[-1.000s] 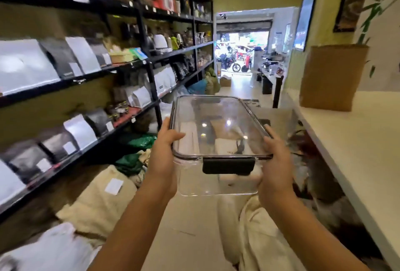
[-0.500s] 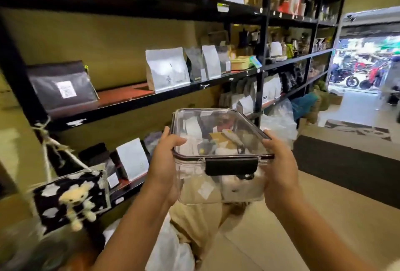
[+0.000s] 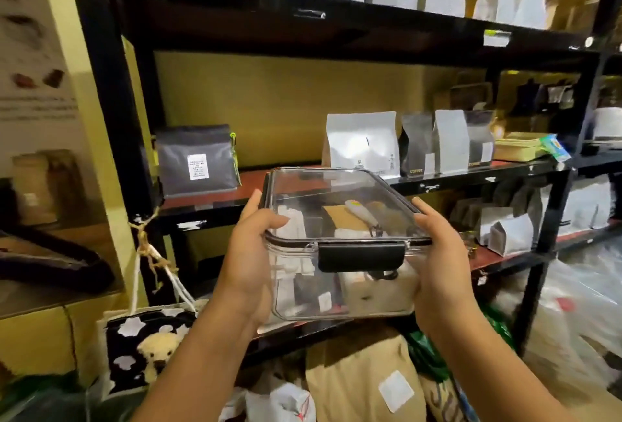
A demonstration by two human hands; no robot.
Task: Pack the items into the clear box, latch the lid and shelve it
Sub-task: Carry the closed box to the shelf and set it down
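Observation:
I hold the clear box (image 3: 340, 297) in the air in front of a black shelf unit. Its clear lid (image 3: 330, 192) is on, and the black latch (image 3: 361, 257) on the near side lies flat against the wall. Packets, a card and a small tool show through the plastic. My left hand (image 3: 250, 260) grips the box's left end, thumb on the lid. My right hand (image 3: 441, 263) grips the right end the same way. The far edge of the box is level with the middle shelf (image 3: 266, 186), at a bare reddish stretch of its board.
On the middle shelf, a grey pouch (image 3: 197, 160) stands left of the bare stretch, and white and grey coffee bags (image 3: 363, 143) stand right of it. A black upright post (image 3: 111, 95) bounds the bay on the left. Sacks (image 3: 363, 378) and a tote bag (image 3: 148, 351) crowd the floor below.
My view has swung left from the aisle to face the shelves. The box stays in both hands and now sits closer to the middle shelf.

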